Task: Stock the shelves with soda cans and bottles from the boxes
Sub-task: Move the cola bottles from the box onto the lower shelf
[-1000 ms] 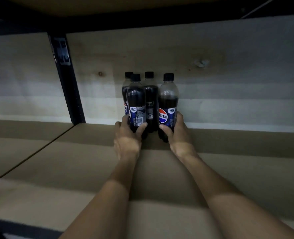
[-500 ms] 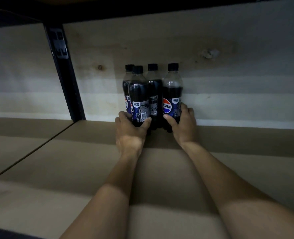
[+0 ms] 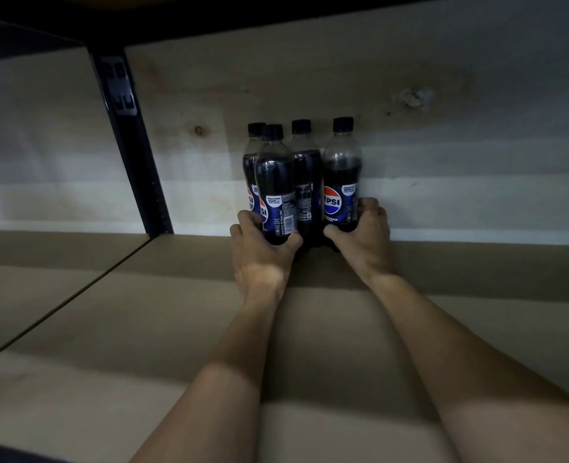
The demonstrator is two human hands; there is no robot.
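Observation:
Several dark Pepsi bottles with black caps stand upright in a tight cluster at the back of a brown shelf board [image 3: 142, 329], against the pale wooden back wall. My left hand [image 3: 259, 259] grips the base of the front left bottle [image 3: 276, 192]. My right hand [image 3: 364, 242] grips the base of the right bottle [image 3: 341, 182], whose logo faces me. Two more bottles [image 3: 304, 175] stand behind and between them, partly hidden.
A black metal upright [image 3: 132, 155] stands to the left of the bottles and divides the shelf bays. A seam in the shelf board runs diagonally at the left. The shelf above casts the top of the view in shadow.
Both hands have pushed their bottles further back on the shelf, so the right bottle now stands close beside the rear ones against the back wall.

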